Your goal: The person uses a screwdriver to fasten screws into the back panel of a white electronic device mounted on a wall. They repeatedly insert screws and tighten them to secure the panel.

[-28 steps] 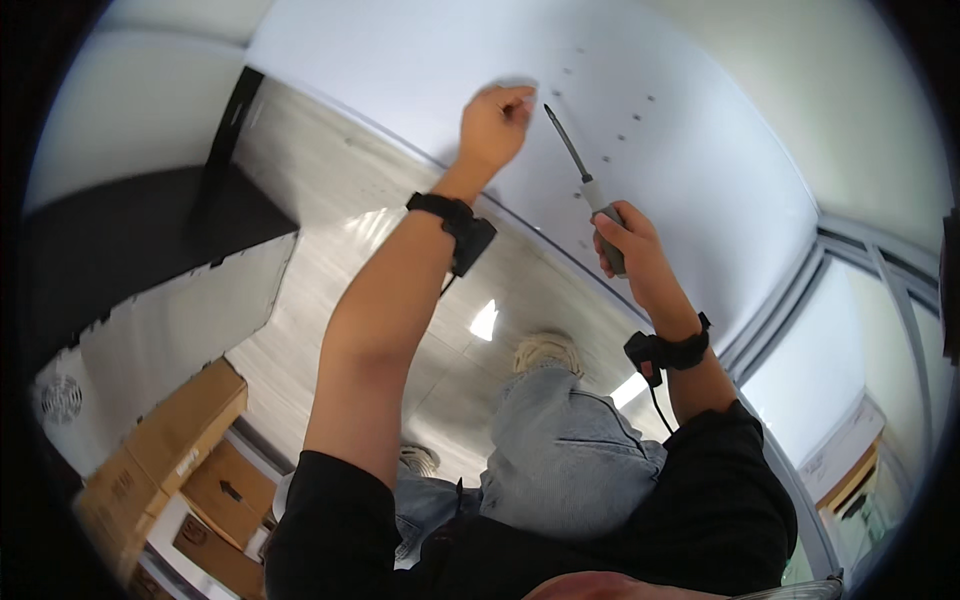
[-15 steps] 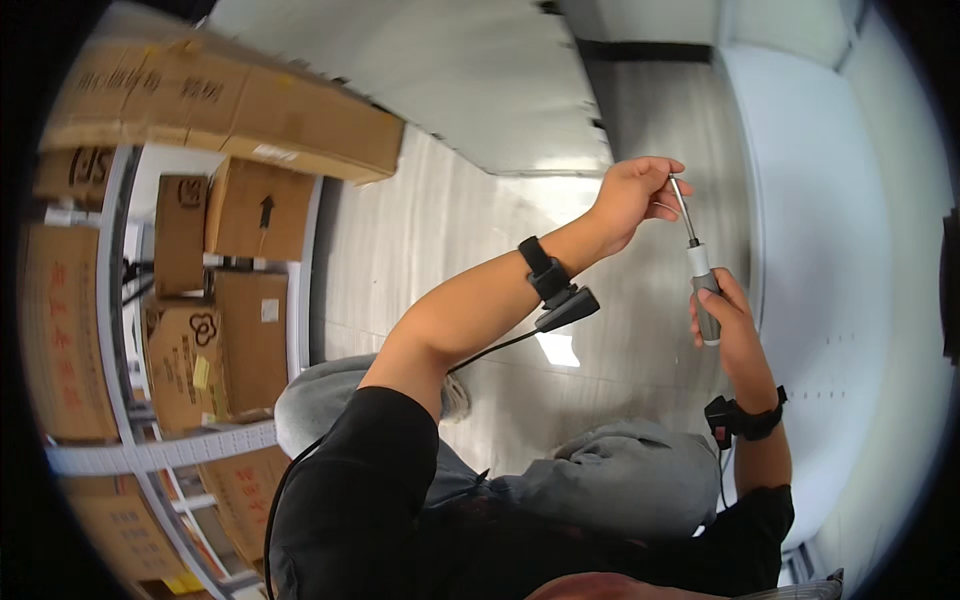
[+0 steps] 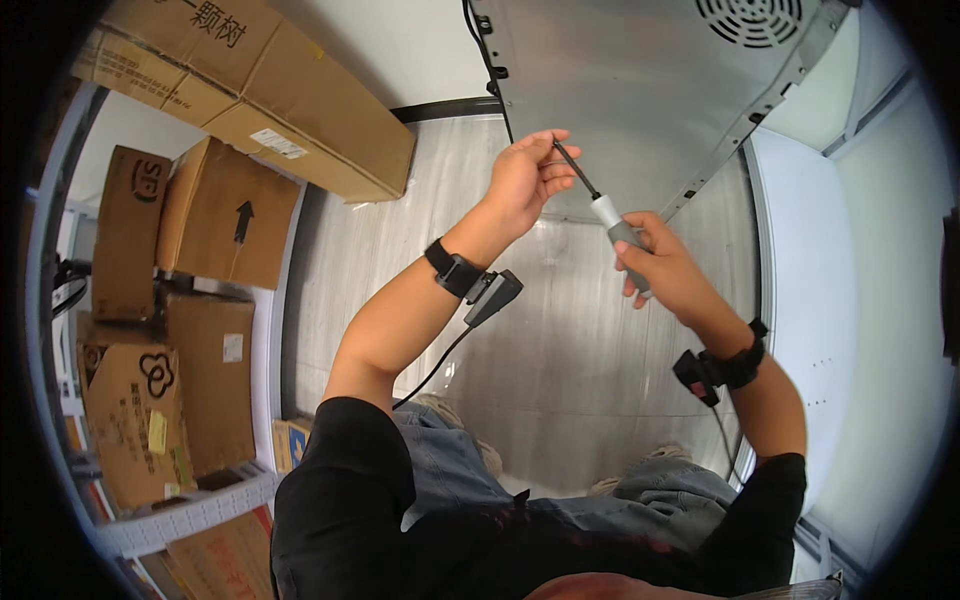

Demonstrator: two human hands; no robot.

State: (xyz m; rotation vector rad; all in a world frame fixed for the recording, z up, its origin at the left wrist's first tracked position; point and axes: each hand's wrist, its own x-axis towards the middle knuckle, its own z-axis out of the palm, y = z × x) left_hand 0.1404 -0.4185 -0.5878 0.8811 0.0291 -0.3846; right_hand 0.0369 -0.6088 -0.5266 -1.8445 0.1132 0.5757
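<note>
My right hand (image 3: 660, 262) is wrapped round the grey handle of a screwdriver (image 3: 578, 170) with a white collar and a thin dark shaft. The shaft slants up and to the left, toward my left hand (image 3: 525, 180). Thumb and forefinger of that hand are closed at the screwdriver's tip, while its other fingers curl loosely below. Whether a small part sits between those fingertips is too small to tell. Just beyond both hands stands a large grey metal panel (image 3: 620, 90) with slots and clips along its edges.
A round vent grille (image 3: 750, 18) is in the panel's upper right. To the left, a shelf rack (image 3: 265, 360) holds several cardboard boxes (image 3: 235, 215), with a long carton (image 3: 310, 120) behind. A white ledge (image 3: 805, 270) runs along the right. Grey plank floor (image 3: 540, 350) lies below my arms.
My view has turned, so the metal panel now shows more fully, with its vent. Both hands and the screwdriver appear further left, and the shaft slants more. My knees are lower in view.
</note>
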